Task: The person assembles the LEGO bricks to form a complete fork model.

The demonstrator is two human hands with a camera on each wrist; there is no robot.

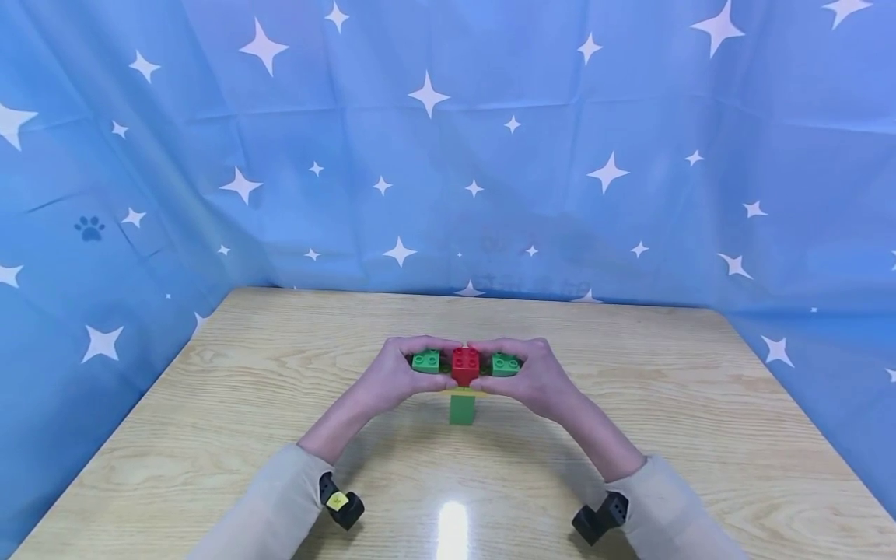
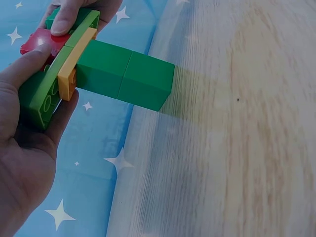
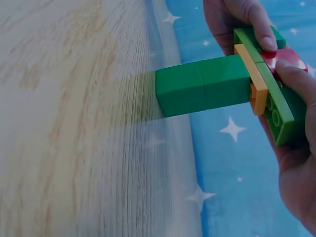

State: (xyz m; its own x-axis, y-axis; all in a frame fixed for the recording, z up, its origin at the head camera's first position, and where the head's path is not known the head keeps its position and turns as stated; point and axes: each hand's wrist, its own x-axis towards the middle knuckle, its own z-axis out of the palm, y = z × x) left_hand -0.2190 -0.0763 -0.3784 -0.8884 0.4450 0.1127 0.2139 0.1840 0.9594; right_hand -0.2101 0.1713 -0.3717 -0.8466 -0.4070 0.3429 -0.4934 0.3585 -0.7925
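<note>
A toy-brick structure stands upright on the wooden table. Its stem is two stacked green bricks, topped by a yellow plate. Above that, light-green plates reach out sideways. On them sit a red brick in the middle and a green brick at each end, left and right. My left hand and right hand grip the red brick from both sides, thumbs on its near face. Their other fingers reach round behind it, fingertips partly hidden. Each hand arches around an end brick.
A blue curtain with white stars hangs behind the table and along its sides. Black wrist cameras sit at the left cuff and the right cuff. A bright light reflection lies on the near tabletop.
</note>
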